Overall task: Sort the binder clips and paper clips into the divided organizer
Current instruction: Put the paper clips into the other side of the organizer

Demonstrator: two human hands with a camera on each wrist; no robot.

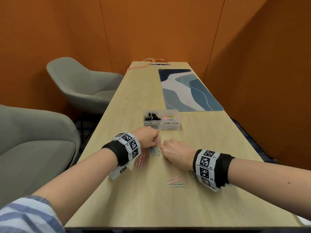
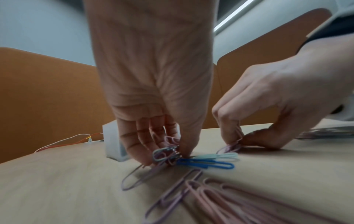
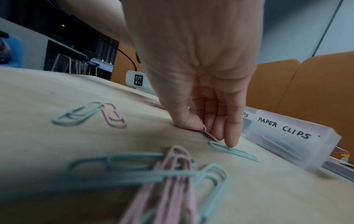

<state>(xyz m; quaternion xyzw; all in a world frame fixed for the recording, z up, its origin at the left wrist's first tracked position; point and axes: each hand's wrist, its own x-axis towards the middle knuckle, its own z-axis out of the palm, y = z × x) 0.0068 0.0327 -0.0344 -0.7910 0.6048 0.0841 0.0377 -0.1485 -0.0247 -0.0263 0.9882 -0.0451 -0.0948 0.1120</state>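
The clear divided organizer (image 1: 178,126) stands mid-table, labelled BINDER CLIPS on the left and PAPER CLIPS on the right; black binder clips (image 1: 151,115) fill the left half, coloured paper clips (image 1: 170,117) the right. Just in front of it, my left hand (image 1: 155,140) has its fingers curled round a small bunch of paper clips (image 2: 166,153) on the table. Beside it, my right hand (image 1: 162,146) pinches one mauve paper clip (image 3: 209,134) between thumb and fingers, its tip on the wood. A blue clip (image 2: 207,164) and a pale teal clip (image 2: 220,156) lie between the hands.
A bunch of pink clips (image 1: 142,160) lies by my left wrist; a pink and a green clip (image 1: 176,182) lie nearer me. A blue patterned mat (image 1: 190,91) covers the far right of the table. Two grey chairs (image 1: 80,84) stand at the left.
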